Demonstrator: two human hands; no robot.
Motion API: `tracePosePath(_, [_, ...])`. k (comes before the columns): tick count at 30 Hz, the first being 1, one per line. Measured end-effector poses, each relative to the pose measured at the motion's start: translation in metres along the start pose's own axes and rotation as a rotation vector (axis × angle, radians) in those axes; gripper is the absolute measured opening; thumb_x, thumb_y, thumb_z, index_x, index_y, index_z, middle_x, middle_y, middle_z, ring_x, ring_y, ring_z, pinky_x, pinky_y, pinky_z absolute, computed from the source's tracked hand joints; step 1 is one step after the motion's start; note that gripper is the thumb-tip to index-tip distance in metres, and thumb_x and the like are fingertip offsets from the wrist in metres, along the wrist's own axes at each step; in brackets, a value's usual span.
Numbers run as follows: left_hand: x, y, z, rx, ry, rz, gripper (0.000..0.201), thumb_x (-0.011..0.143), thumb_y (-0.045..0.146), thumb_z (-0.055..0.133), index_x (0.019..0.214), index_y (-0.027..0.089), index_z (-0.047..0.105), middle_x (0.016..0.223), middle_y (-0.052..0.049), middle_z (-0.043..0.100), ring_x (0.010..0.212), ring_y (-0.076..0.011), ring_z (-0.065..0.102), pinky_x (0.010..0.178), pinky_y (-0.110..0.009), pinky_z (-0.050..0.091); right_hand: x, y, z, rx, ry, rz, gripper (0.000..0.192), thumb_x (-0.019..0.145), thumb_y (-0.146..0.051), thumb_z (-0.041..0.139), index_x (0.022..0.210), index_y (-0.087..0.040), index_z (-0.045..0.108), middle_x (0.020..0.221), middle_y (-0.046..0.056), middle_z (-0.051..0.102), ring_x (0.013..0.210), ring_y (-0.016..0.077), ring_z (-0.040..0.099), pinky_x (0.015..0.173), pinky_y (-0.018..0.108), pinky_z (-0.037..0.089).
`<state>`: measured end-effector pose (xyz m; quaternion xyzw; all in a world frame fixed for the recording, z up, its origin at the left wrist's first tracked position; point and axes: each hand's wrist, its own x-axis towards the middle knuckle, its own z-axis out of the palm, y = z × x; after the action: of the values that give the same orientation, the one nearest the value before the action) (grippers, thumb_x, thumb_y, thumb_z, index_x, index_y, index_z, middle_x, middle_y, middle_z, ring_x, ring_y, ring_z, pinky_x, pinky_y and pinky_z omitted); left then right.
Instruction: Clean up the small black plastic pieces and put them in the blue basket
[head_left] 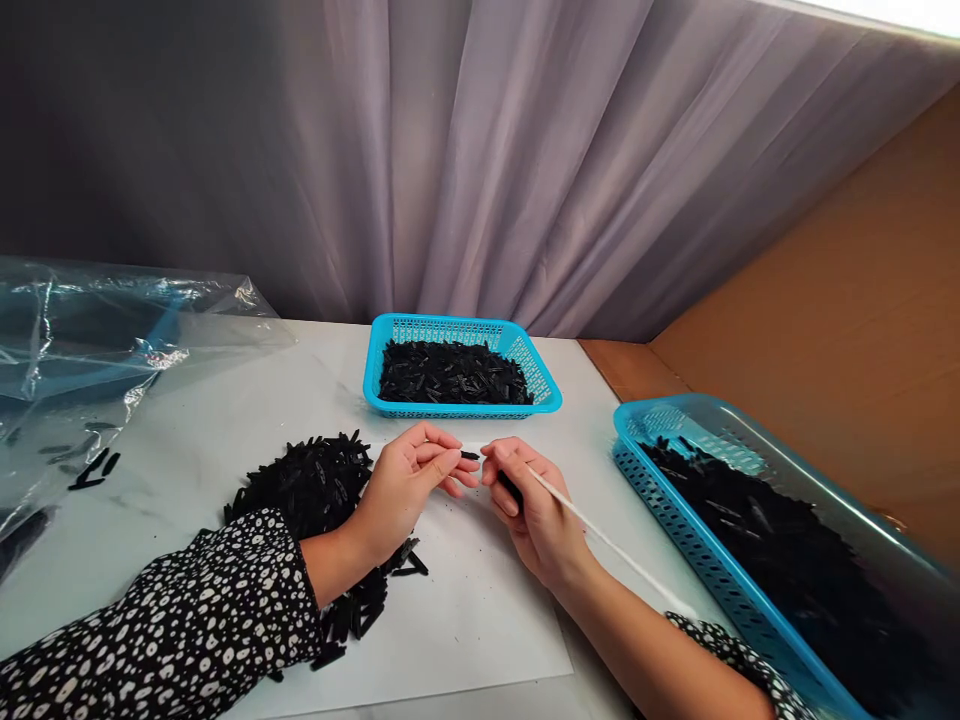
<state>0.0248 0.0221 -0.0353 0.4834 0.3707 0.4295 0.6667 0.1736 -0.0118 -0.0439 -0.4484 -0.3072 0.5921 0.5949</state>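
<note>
My left hand (405,485) pinches a small slim black piece (470,456) between thumb and fingers, its tip pointing toward the other hand. Facing it, my right hand (536,510) grips a thin white stick (615,545) that slants back along the forearm. The stick's front end is hidden by the fingers. Something dark (511,490) also shows against the curled fingers of that hand. Beside and beneath my left wrist lies a loose pile of similar black pieces (300,480), partly covered by the patterned sleeve. Both hands are above a white sheet (480,640) dotted with dark specks.
A blue perforated basket (465,411) filled with black pieces stands at the back. Another, larger blue basket (720,590) of black pieces is at the right. Clear plastic (112,330) lies at the left, near a few stray pieces (94,470). A grey curtain (450,150) hangs behind.
</note>
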Motion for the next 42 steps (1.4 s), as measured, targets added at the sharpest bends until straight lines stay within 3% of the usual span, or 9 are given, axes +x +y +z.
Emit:
tracePosePath(8, [0.001, 0.001, 0.001, 0.023, 0.021, 0.007, 0.024, 0.081, 0.037, 0.072, 0.081, 0.019, 0.056, 0.077, -0.006, 0.077, 0.072, -0.0195, 0.072, 0.061, -0.028, 0.052, -0.001, 0.006, 0.001, -0.050, -0.012, -0.048, 0.030, 0.069, -0.040, 0.082, 0.088, -0.018, 0.072, 0.053, -0.008, 0.041, 0.043, 0.0052, 0.023, 0.041, 0.023, 0.014])
tracePosePath(15, [0.000, -0.002, 0.003, 0.083, 0.013, -0.015, 0.022, 0.082, 0.038, 0.069, 0.081, 0.019, 0.057, 0.075, -0.005, 0.074, 0.074, -0.0210, 0.071, 0.059, -0.027, 0.051, 0.000, 0.007, 0.001, -0.124, -0.008, -0.086, 0.031, 0.069, -0.042, 0.082, 0.087, -0.018, 0.074, 0.056, -0.005, 0.051, 0.043, 0.0048, 0.024, 0.042, 0.023, 0.016])
tracePosePath(19, [0.001, 0.015, -0.001, 0.351, 0.017, 0.068, 0.011, 0.089, 0.032, 0.057, 0.088, 0.021, 0.060, 0.087, -0.004, 0.070, 0.080, -0.0202, 0.067, 0.068, -0.030, 0.049, 0.000, 0.006, 0.002, -0.103, 0.016, -0.058, 0.032, 0.070, -0.045, 0.082, 0.082, -0.017, 0.073, 0.056, -0.005, 0.052, 0.043, 0.0045, 0.025, 0.042, 0.023, 0.015])
tracePosePath(24, [-0.005, 0.060, -0.034, 1.002, -0.226, 0.278, 0.018, 0.074, 0.009, 0.065, 0.082, 0.025, 0.067, 0.080, -0.002, 0.062, 0.073, -0.0207, 0.053, 0.065, -0.028, 0.037, 0.000, 0.005, 0.003, -0.043, 0.030, -0.059, 0.031, 0.071, -0.045, 0.081, 0.074, -0.018, 0.066, 0.057, -0.005, 0.052, 0.043, 0.0039, 0.025, 0.042, 0.023, 0.014])
tracePosePath(26, [-0.006, 0.069, -0.045, 1.283, -0.252, 0.181, 0.021, 0.067, 0.006, 0.069, 0.079, 0.022, 0.064, 0.080, -0.003, 0.058, 0.075, -0.0224, 0.051, 0.064, -0.028, 0.035, 0.001, 0.005, 0.004, -0.031, 0.021, -0.057, 0.033, 0.071, -0.046, 0.081, 0.073, -0.017, 0.065, 0.057, -0.005, 0.053, 0.042, 0.0037, 0.024, 0.041, 0.023, 0.013])
tracePosePath(29, [-0.006, 0.072, -0.048, 1.630, -0.420, -0.048, 0.031, 0.064, 0.002, 0.069, 0.089, 0.018, 0.063, 0.093, -0.007, 0.060, 0.086, -0.0258, 0.054, 0.068, -0.029, 0.036, 0.001, 0.005, 0.003, -0.022, 0.014, -0.055, 0.033, 0.071, -0.045, 0.081, 0.074, -0.017, 0.064, 0.059, -0.004, 0.053, 0.043, 0.0037, 0.023, 0.041, 0.023, 0.012])
tracePosePath(32, [-0.004, 0.073, -0.040, 1.709, -0.528, -0.129, 0.022, 0.071, -0.001, 0.060, 0.084, 0.017, 0.061, 0.097, -0.009, 0.063, 0.088, -0.0249, 0.055, 0.071, -0.029, 0.037, 0.000, 0.003, 0.003, -0.011, 0.008, -0.051, 0.032, 0.072, -0.045, 0.080, 0.075, -0.017, 0.064, 0.060, -0.005, 0.052, 0.043, 0.0036, 0.022, 0.041, 0.023, 0.011])
tracePosePath(36, [-0.004, 0.079, -0.036, 1.660, -0.575, -0.176, 0.018, 0.079, 0.001, 0.053, 0.073, 0.018, 0.055, 0.082, -0.005, 0.063, 0.077, -0.0204, 0.055, 0.068, -0.027, 0.034, 0.000, 0.002, 0.002, 0.007, 0.003, -0.030, 0.034, 0.072, -0.046, 0.080, 0.072, -0.017, 0.063, 0.057, -0.006, 0.047, 0.043, 0.0035, 0.021, 0.041, 0.022, 0.011])
tracePosePath(42, [-0.004, 0.073, -0.050, 1.643, -0.689, -0.050, 0.020, 0.073, 0.001, 0.053, 0.081, 0.019, 0.054, 0.082, -0.002, 0.059, 0.067, -0.0169, 0.049, 0.059, -0.027, 0.029, 0.000, 0.001, 0.003, 0.023, 0.011, -0.029, 0.034, 0.070, -0.046, 0.081, 0.077, -0.016, 0.065, 0.059, -0.005, 0.052, 0.043, 0.0028, 0.023, 0.042, 0.021, 0.012])
